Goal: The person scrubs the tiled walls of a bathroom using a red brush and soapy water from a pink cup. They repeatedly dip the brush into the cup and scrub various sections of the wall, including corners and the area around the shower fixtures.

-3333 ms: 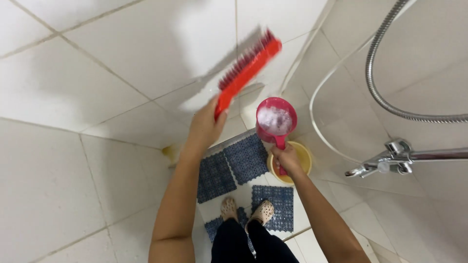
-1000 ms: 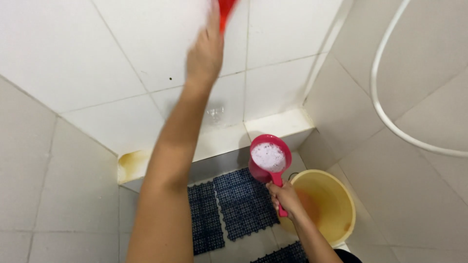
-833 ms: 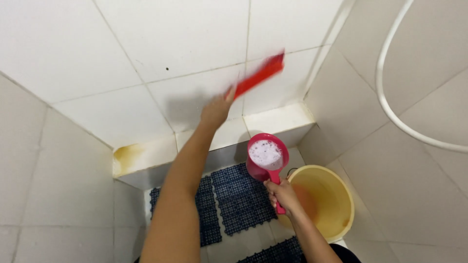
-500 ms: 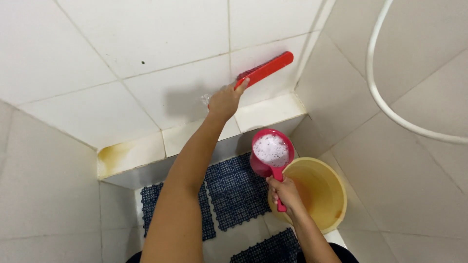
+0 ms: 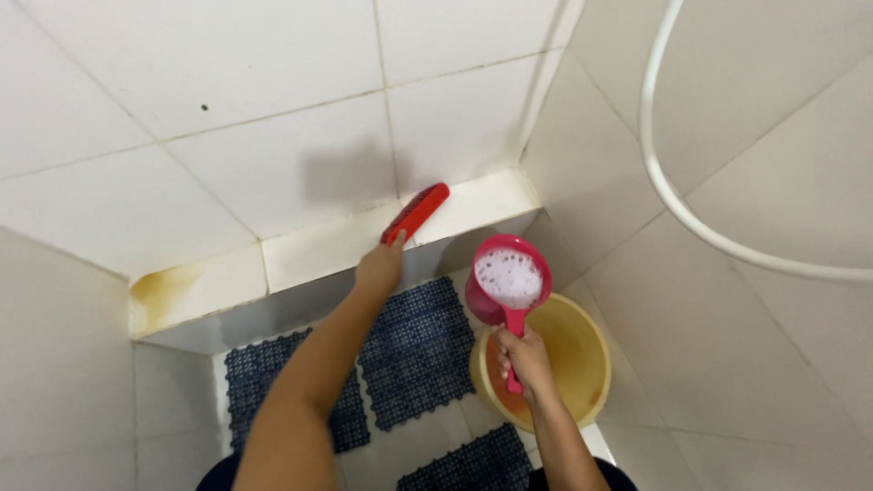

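Note:
My left hand (image 5: 380,268) grips a red scrub brush (image 5: 416,213) and presses it against the white wall tile just above a low tiled ledge (image 5: 300,250). My right hand (image 5: 520,356) holds the handle of a pink dipper (image 5: 507,282) filled with white foam. The dipper hangs above a yellow bucket (image 5: 582,364) on the floor.
Dark blue perforated mats (image 5: 414,350) lie on the floor below the ledge. The ledge's left end carries a brownish stain (image 5: 168,289). A white shower hose (image 5: 677,195) curves down the right wall. White tiled walls meet in the corner near the brush.
My left hand has swept the brush down the wall from high up to the ledge. The dipper has stayed over the bucket in my right hand.

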